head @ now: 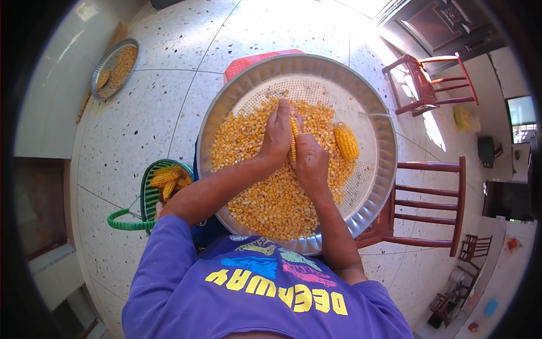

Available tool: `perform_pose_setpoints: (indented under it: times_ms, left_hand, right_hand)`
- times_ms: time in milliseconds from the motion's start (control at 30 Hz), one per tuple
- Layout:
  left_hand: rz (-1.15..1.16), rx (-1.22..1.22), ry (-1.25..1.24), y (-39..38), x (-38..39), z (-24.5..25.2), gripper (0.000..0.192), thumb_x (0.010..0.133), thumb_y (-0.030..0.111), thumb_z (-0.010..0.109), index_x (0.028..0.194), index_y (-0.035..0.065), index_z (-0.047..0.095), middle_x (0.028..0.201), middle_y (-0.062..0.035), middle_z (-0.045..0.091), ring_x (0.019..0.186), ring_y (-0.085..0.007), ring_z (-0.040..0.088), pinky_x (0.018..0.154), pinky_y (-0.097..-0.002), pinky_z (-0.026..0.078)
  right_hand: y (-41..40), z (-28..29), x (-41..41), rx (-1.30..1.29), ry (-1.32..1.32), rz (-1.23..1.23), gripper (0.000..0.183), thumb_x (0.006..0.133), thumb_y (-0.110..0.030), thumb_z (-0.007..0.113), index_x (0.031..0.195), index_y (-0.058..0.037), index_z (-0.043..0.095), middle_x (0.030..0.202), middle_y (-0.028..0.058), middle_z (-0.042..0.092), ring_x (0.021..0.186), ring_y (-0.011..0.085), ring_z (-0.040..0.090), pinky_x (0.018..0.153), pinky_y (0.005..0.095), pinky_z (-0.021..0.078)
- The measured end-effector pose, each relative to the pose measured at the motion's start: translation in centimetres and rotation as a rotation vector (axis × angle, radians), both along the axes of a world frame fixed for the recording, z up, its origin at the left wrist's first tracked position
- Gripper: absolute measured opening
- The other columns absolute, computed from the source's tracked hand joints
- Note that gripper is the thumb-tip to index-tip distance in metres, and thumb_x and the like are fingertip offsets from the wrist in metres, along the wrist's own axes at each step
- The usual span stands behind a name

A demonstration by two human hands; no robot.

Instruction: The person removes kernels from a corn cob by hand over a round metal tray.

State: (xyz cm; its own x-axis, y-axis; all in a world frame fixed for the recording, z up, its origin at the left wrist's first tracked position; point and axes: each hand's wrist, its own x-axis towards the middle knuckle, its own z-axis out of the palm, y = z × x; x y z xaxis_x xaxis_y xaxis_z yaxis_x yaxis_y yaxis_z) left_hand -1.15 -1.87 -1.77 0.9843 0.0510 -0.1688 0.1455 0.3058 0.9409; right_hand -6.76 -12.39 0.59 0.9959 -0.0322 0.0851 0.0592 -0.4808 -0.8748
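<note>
Between my two hands, over the middle of a wide round metal pan (379, 127), is a yellow corn cob (293, 137). My left hand (276, 131) presses against its left side, thumb pointing away from me. Curled around the cob from the right is my right hand (312, 163), slightly nearer my body. Part of the cob is hidden by the hands. Loose corn kernels (275, 207) cover much of the pan's perforated bottom. Another corn cob (347, 142), thick with kernels, lies on the right side of the heap.
Under the pan's far edge shows a red plastic stool (241, 65). A green woven basket (148, 199) with several corn cobs (169, 180) stands left. A wooden chair (427, 203) touches the right side. Farther off are a second metal pan (106, 63) of grain and another chair (417, 84).
</note>
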Motion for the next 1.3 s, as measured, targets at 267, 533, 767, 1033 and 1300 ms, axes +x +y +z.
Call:
perform_pose_setpoints:
  times_ms: [267, 533, 767, 1033, 1300]
  left_hand:
    - [-0.033, -0.236, 0.139, -0.1, 0.0, 0.9, 0.049, 0.11, 0.051, 0.029, 0.101, 0.0078, 0.049, 0.084, -0.0067, 0.058, 0.072, -0.0148, 0.055, 0.072, -0.0304, 0.051]
    - [-0.166, -0.168, -0.022, -0.4, -1.7, 1.9, 0.052, 0.11, 0.05, 0.03, 0.103, 0.0055, 0.056, 0.09, -0.0041, 0.056, 0.086, -0.0135, 0.054, 0.082, -0.0298, 0.047]
    - [-0.118, 0.063, -0.162, -0.5, -2.1, 0.6, 0.048, 0.111, 0.047, 0.035, 0.105, 0.0045, 0.055, 0.093, -0.003, 0.052, 0.09, -0.0122, 0.049, 0.084, -0.0287, 0.043]
    - [-0.174, -0.011, 0.018, -0.8, -2.5, 2.3, 0.05, 0.111, 0.048, 0.032, 0.111, 0.0027, 0.056, 0.099, -0.0045, 0.054, 0.094, -0.0141, 0.05, 0.09, -0.0309, 0.044]
    - [-0.208, 0.078, -0.105, -0.9, -2.5, 1.6, 0.051, 0.111, 0.048, 0.031, 0.112, 0.0027, 0.055, 0.1, -0.0037, 0.053, 0.096, -0.0125, 0.048, 0.09, -0.0301, 0.044]
  right_hand:
    - [-0.6, -0.2, 0.0, 0.204, 0.158, -0.052, 0.048, 0.108, -0.039, 0.043, 0.104, 0.0034, 0.064, 0.068, 0.0064, 0.058, 0.06, 0.0138, 0.054, 0.058, 0.0342, 0.0443]
    - [-0.1, 1.3, 0.4, -0.114, -0.124, -0.043, 0.04, 0.104, -0.037, 0.049, 0.106, -0.001, 0.065, 0.079, 0.0248, 0.067, 0.071, 0.0431, 0.068, 0.063, 0.0475, 0.0494]
    - [0.3, 0.7, 0.6, 0.029, -0.296, -0.088, 0.033, 0.106, -0.025, 0.047, 0.105, 0.0032, 0.065, 0.1, 0.0261, 0.07, 0.086, 0.0393, 0.071, 0.075, 0.043, 0.0536]
    - [-0.8, 1.0, 0.4, 0.124, -0.133, -0.058, 0.035, 0.106, -0.024, 0.048, 0.111, 0.0065, 0.066, 0.114, 0.0231, 0.07, 0.096, 0.0307, 0.072, 0.085, 0.0397, 0.0529]
    - [-0.9, 0.0, 0.7, 0.075, -0.165, -0.101, 0.04, 0.106, -0.023, 0.047, 0.122, 0.0092, 0.064, 0.117, 0.0243, 0.07, 0.102, 0.0301, 0.071, 0.092, 0.0373, 0.0522]
